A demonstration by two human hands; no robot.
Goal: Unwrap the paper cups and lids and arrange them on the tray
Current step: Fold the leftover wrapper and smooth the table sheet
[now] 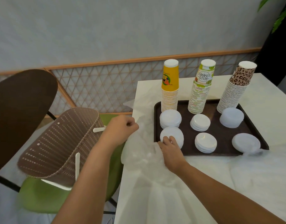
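Observation:
A dark brown tray [223, 151] on the white table holds three upside-down cup stacks: yellow [169, 88], lime "Hello Summer" [200, 92] and leopard-print [234, 92]. Several stacks of white lids sit in front of them. My right hand [170, 148] rests its fingertips on the front-left lid stack [174, 135]. My left hand [122, 128] grips the crumpled clear plastic wrap [142, 152] at the table's left edge. More clear wrap [252, 151] lies by the tray's front-right corner.
A brown perforated basket [58, 143] lies tilted on a green chair [42, 194] to the left of the table. A dark brown chair back [21, 110] stands further left. A lattice partition runs along the wall behind.

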